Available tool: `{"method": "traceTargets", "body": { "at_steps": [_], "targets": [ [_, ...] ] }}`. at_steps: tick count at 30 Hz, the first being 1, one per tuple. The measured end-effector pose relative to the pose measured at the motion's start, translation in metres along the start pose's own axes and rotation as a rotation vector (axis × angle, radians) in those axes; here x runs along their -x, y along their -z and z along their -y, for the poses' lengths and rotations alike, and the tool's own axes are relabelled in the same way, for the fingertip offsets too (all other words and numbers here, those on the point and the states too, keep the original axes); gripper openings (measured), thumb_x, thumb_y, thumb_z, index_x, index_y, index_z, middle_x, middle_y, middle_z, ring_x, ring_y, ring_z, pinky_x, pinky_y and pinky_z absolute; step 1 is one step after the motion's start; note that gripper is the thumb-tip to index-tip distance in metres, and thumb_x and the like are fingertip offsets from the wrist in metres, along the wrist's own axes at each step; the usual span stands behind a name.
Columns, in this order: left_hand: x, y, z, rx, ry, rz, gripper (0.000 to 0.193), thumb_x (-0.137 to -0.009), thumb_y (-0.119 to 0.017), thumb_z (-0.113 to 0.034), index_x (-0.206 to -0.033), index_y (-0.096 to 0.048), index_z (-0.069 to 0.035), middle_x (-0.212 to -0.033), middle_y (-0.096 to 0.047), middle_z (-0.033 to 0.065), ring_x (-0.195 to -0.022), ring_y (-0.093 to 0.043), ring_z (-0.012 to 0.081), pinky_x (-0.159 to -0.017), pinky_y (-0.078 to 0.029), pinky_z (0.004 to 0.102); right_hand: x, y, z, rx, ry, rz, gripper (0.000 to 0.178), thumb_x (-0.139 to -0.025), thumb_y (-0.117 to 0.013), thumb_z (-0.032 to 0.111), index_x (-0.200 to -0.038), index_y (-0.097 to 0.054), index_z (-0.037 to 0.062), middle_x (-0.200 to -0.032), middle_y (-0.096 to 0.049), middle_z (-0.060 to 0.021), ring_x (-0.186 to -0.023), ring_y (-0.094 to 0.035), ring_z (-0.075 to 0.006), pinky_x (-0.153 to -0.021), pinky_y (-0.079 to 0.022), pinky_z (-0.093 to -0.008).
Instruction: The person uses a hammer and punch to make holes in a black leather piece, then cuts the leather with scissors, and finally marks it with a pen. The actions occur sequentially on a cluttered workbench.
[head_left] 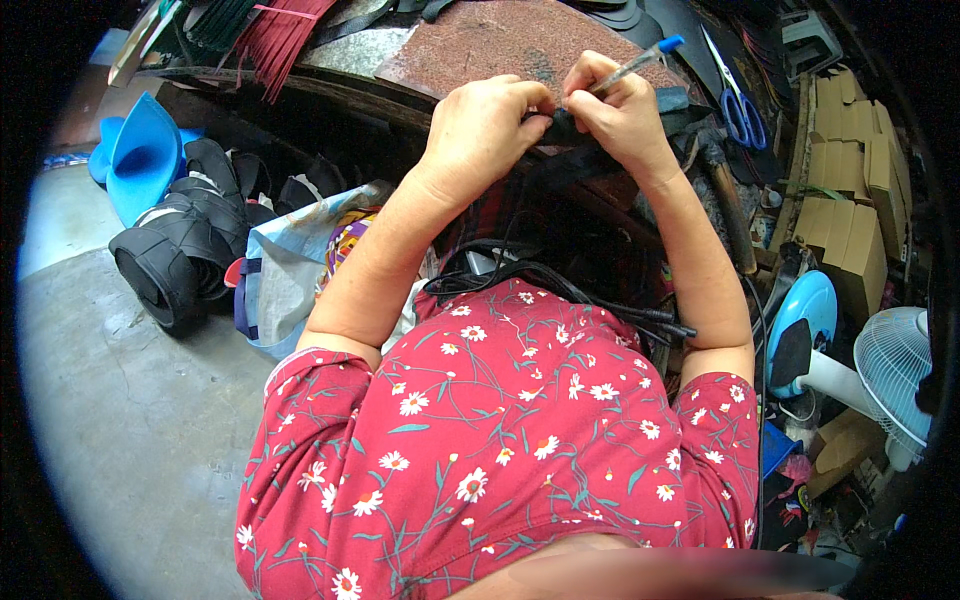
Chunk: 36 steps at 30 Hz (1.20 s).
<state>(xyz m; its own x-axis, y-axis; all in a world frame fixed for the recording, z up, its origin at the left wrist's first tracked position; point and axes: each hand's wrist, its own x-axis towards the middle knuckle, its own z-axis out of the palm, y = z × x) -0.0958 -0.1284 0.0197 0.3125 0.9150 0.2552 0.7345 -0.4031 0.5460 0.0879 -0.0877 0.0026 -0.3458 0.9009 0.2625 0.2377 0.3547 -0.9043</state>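
My right hand grips a clear pen with a blue end pointing up and to the right. Its lower tip is hidden by my fingers. My left hand pinches the edge of a small dark piece, whose kind is too hidden to make out. The two hands nearly meet at the near edge of a worn reddish-brown work board. Blue-handled scissors lie to the right of my right hand, blades pointing away.
Red strips and dark flat pieces lie along the far side. On the floor at left are black rolled pieces, blue foam-like shapes and a cloth bag. Cardboard boxes and a blue-white fan stand at right.
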Motion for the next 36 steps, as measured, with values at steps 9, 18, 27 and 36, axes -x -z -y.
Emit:
{"method": "traceTargets", "body": {
  "at_steps": [9,18,27,36],
  "targets": [
    [0.000,0.000,-0.001,0.010,0.033,-0.002,0.018,-0.080,-0.072,-0.019,-0.093,-0.070,-0.008,-0.089,-0.068,0.0111,-0.085,-0.067,0.0308,-0.075,-0.053,0.0380,0.000,0.000,-0.001,-0.023,-0.002,0.004,0.008,-0.080,-0.061,0.008,-0.075,-0.059,0.0024,-0.057,-0.054,-0.0002,-0.052,-0.052,-0.0039,-0.048,-0.041,-0.0232],
    [0.001,-0.002,-0.003,-0.025,0.025,-0.023,0.016,-0.080,-0.071,-0.020,-0.091,-0.070,-0.009,-0.088,-0.068,0.0106,-0.084,-0.067,0.0308,-0.073,-0.053,0.0396,-0.002,0.004,0.002,-0.137,-0.038,0.062,0.007,-0.081,-0.061,0.008,-0.076,-0.059,0.0034,-0.064,-0.058,-0.0005,-0.056,-0.056,-0.0077,-0.050,-0.042,-0.0230],
    [-0.027,-0.022,-0.022,0.094,-0.065,-0.149,0.011,-0.080,-0.068,-0.016,-0.086,-0.066,-0.007,-0.084,-0.065,0.0126,-0.081,-0.066,0.0327,-0.073,-0.052,0.0425,0.006,0.039,0.028,-0.307,0.085,-0.254,0.014,-0.099,-0.054,0.016,-0.107,-0.055,0.0051,-0.094,-0.067,-0.0092,-0.079,-0.064,-0.0141,-0.068,-0.052,-0.0286],
    [-0.057,-0.009,-0.008,-0.174,-0.160,-0.148,0.012,-0.080,-0.068,-0.022,-0.085,-0.068,-0.011,-0.092,-0.062,0.0081,-0.093,-0.059,0.0290,-0.078,-0.052,0.0400,0.026,0.028,0.006,-0.341,-0.164,-0.313,0.036,-0.105,-0.039,0.034,-0.114,-0.054,0.0028,-0.105,-0.064,-0.0130,-0.096,-0.064,-0.0184,-0.085,-0.054,-0.0314]
  ]
}}
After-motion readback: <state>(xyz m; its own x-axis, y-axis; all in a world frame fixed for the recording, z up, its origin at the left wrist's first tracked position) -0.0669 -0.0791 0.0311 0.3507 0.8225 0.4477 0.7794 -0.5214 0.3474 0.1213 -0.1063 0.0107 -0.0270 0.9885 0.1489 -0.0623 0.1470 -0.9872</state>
